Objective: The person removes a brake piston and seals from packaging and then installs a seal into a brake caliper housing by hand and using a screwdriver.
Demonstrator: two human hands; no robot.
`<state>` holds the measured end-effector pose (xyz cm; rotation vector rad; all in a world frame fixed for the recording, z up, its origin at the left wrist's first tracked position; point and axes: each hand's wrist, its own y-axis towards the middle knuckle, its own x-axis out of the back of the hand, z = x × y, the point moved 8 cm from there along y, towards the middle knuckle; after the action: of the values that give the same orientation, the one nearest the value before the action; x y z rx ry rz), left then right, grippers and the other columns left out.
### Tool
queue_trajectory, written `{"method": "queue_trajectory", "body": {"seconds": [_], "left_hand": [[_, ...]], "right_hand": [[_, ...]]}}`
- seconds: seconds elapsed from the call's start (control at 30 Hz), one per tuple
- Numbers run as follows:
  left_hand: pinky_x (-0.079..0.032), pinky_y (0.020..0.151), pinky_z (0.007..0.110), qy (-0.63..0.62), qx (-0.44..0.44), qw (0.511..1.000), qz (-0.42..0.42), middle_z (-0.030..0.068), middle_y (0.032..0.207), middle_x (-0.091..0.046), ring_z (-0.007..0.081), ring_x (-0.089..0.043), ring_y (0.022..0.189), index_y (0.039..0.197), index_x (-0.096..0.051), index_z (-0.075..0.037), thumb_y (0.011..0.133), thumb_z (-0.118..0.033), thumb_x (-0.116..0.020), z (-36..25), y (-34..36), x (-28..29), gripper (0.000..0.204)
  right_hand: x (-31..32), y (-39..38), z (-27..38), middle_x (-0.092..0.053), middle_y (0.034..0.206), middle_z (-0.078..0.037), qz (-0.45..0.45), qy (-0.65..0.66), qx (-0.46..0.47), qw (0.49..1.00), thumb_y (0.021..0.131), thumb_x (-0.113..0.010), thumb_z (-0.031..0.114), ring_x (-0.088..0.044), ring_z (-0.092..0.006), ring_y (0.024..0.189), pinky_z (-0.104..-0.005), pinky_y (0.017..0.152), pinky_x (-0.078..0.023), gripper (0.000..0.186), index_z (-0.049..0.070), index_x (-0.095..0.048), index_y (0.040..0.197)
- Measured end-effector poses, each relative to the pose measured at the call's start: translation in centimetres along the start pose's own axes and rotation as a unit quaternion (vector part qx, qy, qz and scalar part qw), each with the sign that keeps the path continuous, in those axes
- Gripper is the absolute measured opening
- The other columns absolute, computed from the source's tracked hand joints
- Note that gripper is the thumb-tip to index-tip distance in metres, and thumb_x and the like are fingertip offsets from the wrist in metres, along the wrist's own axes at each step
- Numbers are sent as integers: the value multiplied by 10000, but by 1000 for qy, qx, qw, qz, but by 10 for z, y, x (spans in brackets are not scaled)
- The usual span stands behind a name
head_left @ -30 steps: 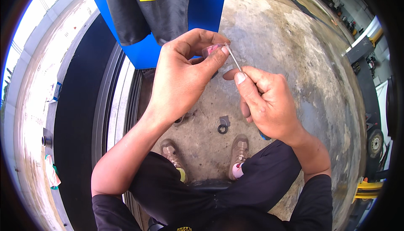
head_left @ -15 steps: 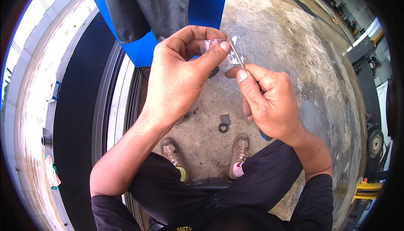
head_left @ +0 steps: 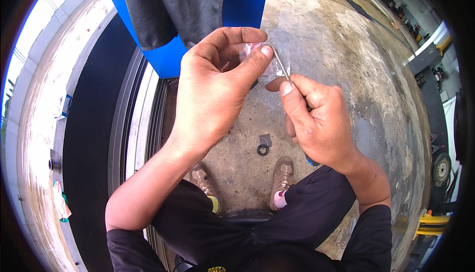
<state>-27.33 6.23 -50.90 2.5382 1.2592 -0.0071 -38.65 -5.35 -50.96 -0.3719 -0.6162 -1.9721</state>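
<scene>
My left hand (head_left: 213, 89) pinches a small clear plastic bag (head_left: 252, 48) with something pink in it, high in the middle of the view. My right hand (head_left: 316, 118) is closed round a tool with a thin metal shaft (head_left: 282, 65) and a blue-and-black end (head_left: 310, 161) showing below the fist. The shaft's tip reaches the bag beside my left thumb; whether it goes inside the bag I cannot tell.
A blue cabinet (head_left: 242, 9) draped with black cloth (head_left: 198, 9) stands ahead. A black ring (head_left: 263, 149) and grey square piece (head_left: 265, 138) lie on the concrete floor between my shoes (head_left: 282, 178). A dark ledge with rails (head_left: 118, 138) runs left; a wheel (head_left: 440, 168) stands far right.
My left hand and the bag have shifted slightly up and right. More of the clear bag shows around the shaft. My right hand has moved slightly with them.
</scene>
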Motion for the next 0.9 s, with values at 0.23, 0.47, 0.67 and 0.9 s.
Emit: {"method": "queue_trajectory", "body": {"seconds": [0.23, 0.47, 0.67, 0.9], "left_hand": [[-538, 922, 256, 33, -11, 999, -2, 79, 1048, -738, 111, -685, 969, 1150, -694, 40, 952, -126, -773, 2, 1, 3, 270], [-512, 780, 223, 62, -24, 998, -10, 22, 929, -713, 55, -634, 863, 1097, -711, 20, 950, -137, -756, 2, 2, 4, 220], [-531, 892, 248, 91, -18, 996, -7, 57, 1012, -719, 90, -665, 945, 1134, -697, 27, 955, -150, -768, 12, 6, 5, 261], [-561, 788, 283, 210, 257, 931, 152, 61, 983, -720, 138, -690, 846, 1122, -715, -38, 929, -171, -748, 211, 27, 6, 237]], "right_hand": [[-4, 2, -1, -535, 574, -184, 0, -11, 12, 1000, 1040, -599, 125, -486, -221, 447, -379, 491, -403, 220, -22, -655, 886], [-6, 3, -5, -522, 564, -181, 7, 1, -6, 1000, 1036, -599, 125, -473, -228, 442, -389, 488, -394, 232, -26, -640, 863], [-3, 10, -14, -495, 551, -136, 7, -13, -6, 1000, 1053, -578, 186, -475, -176, 479, -381, 512, -399, 328, -27, -618, 807], [-1, 51, -153, -532, 654, -15, 128, -129, -104, 978, 1079, -522, 272, -520, -117, 559, -329, 557, -473, 375, -35, -650, 1253]]}}
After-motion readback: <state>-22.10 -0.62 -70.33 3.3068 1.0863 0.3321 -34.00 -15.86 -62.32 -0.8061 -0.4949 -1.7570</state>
